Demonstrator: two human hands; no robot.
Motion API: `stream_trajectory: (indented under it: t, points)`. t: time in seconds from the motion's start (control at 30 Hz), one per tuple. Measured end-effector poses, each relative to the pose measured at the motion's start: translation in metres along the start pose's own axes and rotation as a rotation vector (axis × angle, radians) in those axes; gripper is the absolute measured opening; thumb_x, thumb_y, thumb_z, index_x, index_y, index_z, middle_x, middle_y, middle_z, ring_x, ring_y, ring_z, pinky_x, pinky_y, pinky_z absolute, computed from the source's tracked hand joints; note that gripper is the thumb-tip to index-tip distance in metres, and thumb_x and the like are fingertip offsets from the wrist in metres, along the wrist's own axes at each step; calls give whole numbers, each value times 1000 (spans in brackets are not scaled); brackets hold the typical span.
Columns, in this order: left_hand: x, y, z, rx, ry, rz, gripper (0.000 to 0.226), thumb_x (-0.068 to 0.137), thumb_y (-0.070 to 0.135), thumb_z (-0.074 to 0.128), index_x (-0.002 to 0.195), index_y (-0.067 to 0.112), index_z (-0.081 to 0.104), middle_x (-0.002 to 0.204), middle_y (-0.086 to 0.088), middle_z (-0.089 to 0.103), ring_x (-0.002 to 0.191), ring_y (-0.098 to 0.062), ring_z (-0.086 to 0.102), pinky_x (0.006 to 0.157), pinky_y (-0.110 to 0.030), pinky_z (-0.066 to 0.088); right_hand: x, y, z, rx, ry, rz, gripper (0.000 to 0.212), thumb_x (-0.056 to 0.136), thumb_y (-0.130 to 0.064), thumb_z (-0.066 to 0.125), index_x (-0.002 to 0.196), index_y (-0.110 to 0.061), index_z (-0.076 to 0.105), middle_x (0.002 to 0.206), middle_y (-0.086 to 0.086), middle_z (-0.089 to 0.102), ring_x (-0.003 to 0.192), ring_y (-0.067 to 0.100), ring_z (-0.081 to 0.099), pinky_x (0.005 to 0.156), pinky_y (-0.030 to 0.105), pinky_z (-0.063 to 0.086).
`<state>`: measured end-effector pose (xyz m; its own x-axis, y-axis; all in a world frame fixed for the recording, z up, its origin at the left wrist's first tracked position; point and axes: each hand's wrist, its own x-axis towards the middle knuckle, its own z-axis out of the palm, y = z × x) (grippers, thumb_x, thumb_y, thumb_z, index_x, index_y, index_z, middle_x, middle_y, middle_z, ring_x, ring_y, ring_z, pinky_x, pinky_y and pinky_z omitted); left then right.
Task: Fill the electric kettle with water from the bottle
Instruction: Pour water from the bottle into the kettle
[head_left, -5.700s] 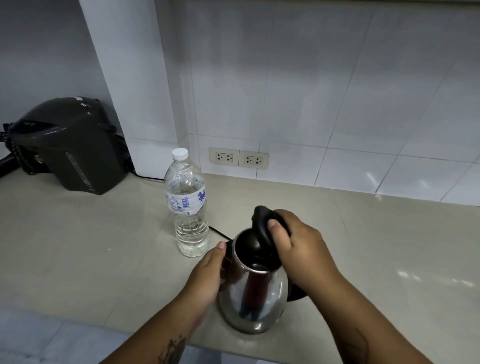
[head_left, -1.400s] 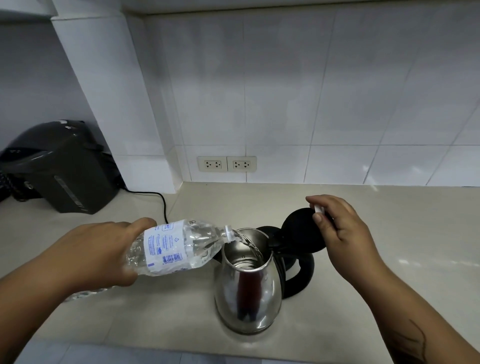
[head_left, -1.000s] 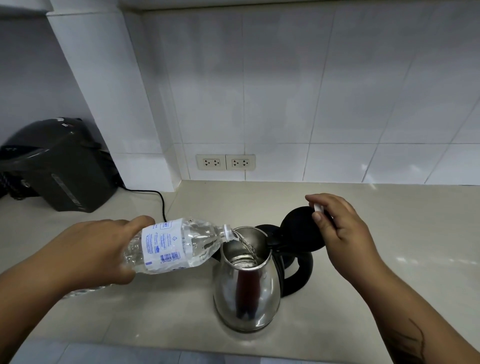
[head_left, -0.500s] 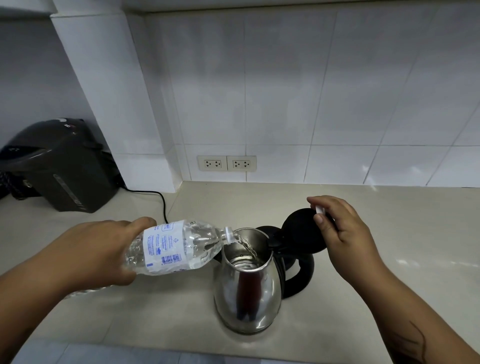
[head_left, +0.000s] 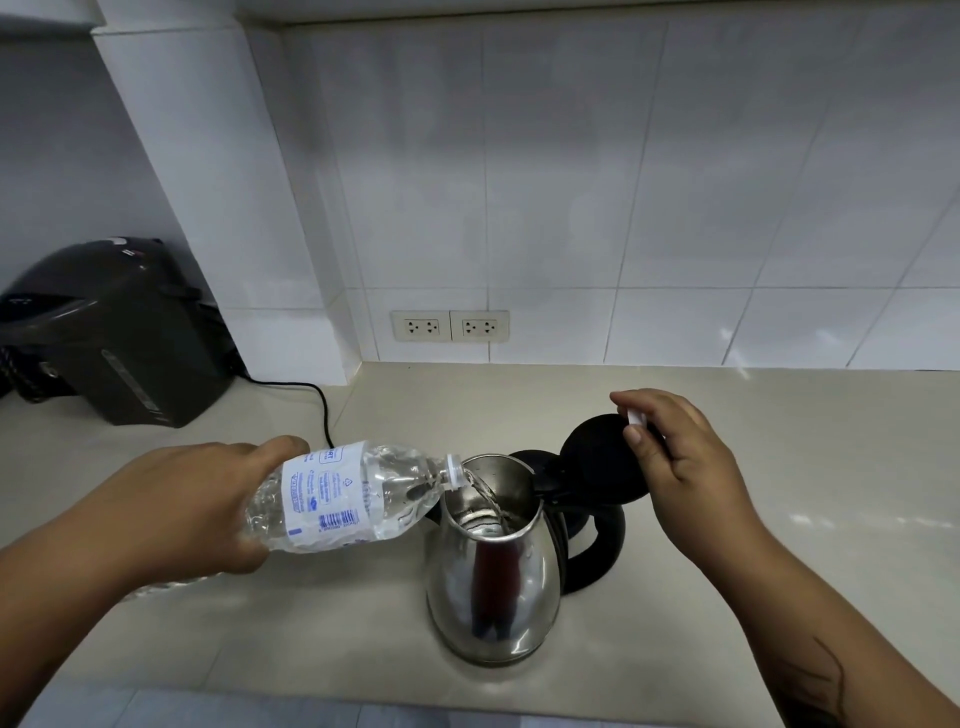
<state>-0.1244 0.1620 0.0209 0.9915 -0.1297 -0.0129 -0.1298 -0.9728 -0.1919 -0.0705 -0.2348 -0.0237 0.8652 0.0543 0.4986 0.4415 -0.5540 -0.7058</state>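
Far left, well beyond the left fingers: dark appliance (head_left: 111, 332) against the wall, black cord (head_left: 306, 395) trailing from it across the counter (head_left: 779, 426). Left hand (head_left: 192, 512) wrapped tight round the body of the water bottle (head_left: 345, 499), thumb on top near the label, the other fingers underneath. Bottle tipped almost flat, uncapped neck pointing right, away from the fingers, sitting just over the rim of the kettle (head_left: 493, 571). Thin stream of water (head_left: 485, 491) running from neck into the kettle's open mouth. Steel kettle upright on the counter, between the two hands, black handle on its right side. Kettle lid (head_left: 597, 467) flipped up, just left of the right fingertips. Right hand (head_left: 685, 467) curled, pinching a small white cap (head_left: 635, 417) between thumb and fingers, fingers resting against the lid's edge. Twin wall sockets (head_left: 450, 326) on the tiles behind, well past both hands.
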Motion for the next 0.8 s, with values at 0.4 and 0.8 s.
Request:
stream_trajectory:
  t: [0.4, 0.8]
  points:
    - [-3, 3, -5, 7, -27, -18, 73, 54, 55, 57, 122, 58, 31, 91, 18, 66, 75, -5, 60, 61, -27, 51, -1, -2, 0, 4, 8, -5, 31, 93, -10, 53, 117, -29, 61, 115, -9, 57, 106, -16, 45, 88, 0, 31]
    - [-6, 8, -14, 19, -52, -17, 71, 56, 53, 59, 121, 56, 30, 95, 17, 65, 77, -7, 59, 58, -24, 46, -2, -1, 0, 1, 12, -12, 32, 93, -11, 52, 117, -32, 59, 114, -10, 57, 106, -16, 46, 87, 0, 31]
